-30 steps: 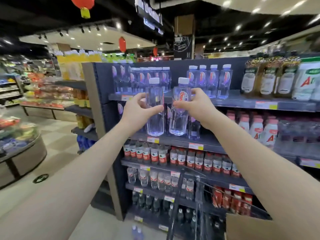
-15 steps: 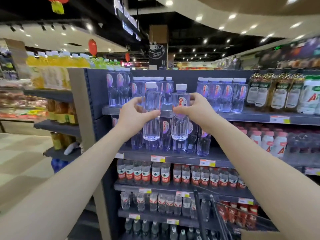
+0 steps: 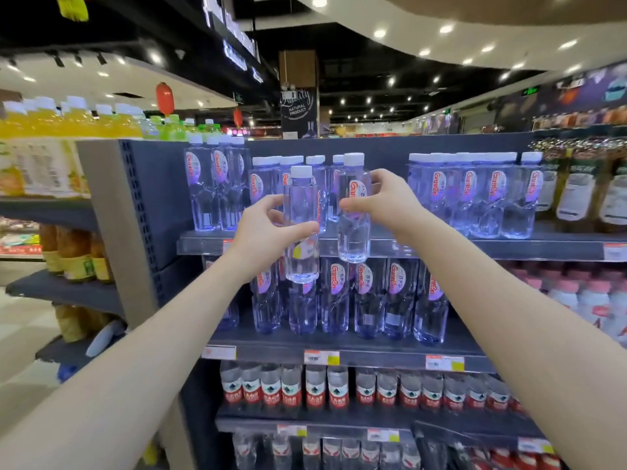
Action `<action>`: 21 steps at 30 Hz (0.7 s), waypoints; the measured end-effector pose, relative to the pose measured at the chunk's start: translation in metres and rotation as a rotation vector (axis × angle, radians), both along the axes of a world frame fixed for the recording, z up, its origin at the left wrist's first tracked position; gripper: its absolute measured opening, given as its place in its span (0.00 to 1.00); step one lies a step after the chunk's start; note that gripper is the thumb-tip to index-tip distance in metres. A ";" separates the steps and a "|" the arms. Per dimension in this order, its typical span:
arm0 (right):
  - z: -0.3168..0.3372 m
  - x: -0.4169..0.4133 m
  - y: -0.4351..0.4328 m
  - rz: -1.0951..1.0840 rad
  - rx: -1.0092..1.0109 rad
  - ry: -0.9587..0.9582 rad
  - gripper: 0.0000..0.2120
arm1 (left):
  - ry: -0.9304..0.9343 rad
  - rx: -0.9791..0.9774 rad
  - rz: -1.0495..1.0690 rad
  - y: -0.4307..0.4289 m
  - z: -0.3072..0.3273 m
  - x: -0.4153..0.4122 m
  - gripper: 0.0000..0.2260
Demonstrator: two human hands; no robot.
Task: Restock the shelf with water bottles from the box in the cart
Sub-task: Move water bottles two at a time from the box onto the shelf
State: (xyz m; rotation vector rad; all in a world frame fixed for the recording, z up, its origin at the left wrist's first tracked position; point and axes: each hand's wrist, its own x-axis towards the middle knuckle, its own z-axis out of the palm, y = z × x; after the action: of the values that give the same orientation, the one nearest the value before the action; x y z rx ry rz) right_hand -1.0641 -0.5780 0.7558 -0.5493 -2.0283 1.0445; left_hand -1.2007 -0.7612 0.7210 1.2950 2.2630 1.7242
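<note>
My left hand [image 3: 268,232] grips a clear water bottle [image 3: 301,212] with a white cap, its label turned away, held upright in front of the top shelf [image 3: 509,247]. My right hand [image 3: 386,201] holds a second water bottle [image 3: 354,232] with a red-lettered label, slightly higher, its base at the shelf's front lip. Matching bottles stand in rows on the top shelf behind both hands, with a gap in the row to the right of the held bottles. More fill the second shelf [image 3: 373,351]. The cart and box are out of view.
Red-labelled bottles [image 3: 315,390] line the third shelf, with more bottles below. Pale-labelled drink bottles [image 3: 576,198] stand at the top right and pink-capped ones [image 3: 576,300] under them. A side rack [image 3: 68,286] on the left holds yellow and amber drinks.
Both hands have lifted their bottles from the second-shelf height up to the top shelf. The view has moved closer to the rack and tilted up, losing the cart.
</note>
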 end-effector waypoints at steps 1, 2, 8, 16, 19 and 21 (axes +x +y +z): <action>0.002 -0.011 0.010 -0.006 0.024 -0.005 0.26 | 0.009 -0.008 -0.010 0.009 0.001 -0.008 0.38; 0.004 -0.023 0.019 -0.007 0.040 -0.006 0.26 | 0.015 -0.019 -0.012 0.017 0.001 -0.016 0.38; 0.003 -0.074 0.063 -0.064 0.037 0.033 0.24 | -0.018 -0.040 -0.046 0.052 -0.009 -0.055 0.37; -0.001 -0.107 0.096 -0.109 -0.019 0.088 0.12 | -0.017 -0.028 -0.055 0.070 -0.017 -0.082 0.29; -0.003 -0.115 0.102 -0.100 -0.022 0.066 0.11 | -0.010 -0.050 -0.075 0.071 -0.016 -0.089 0.29; -0.006 -0.121 0.105 -0.099 -0.022 0.039 0.11 | -0.007 -0.058 -0.095 0.073 -0.016 -0.093 0.33</action>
State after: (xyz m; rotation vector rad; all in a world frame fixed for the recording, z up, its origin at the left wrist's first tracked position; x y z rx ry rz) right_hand -1.1852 -0.4734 0.7499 -0.6299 -1.9369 1.0118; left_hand -1.2941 -0.6879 0.7051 1.3582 2.1925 1.6175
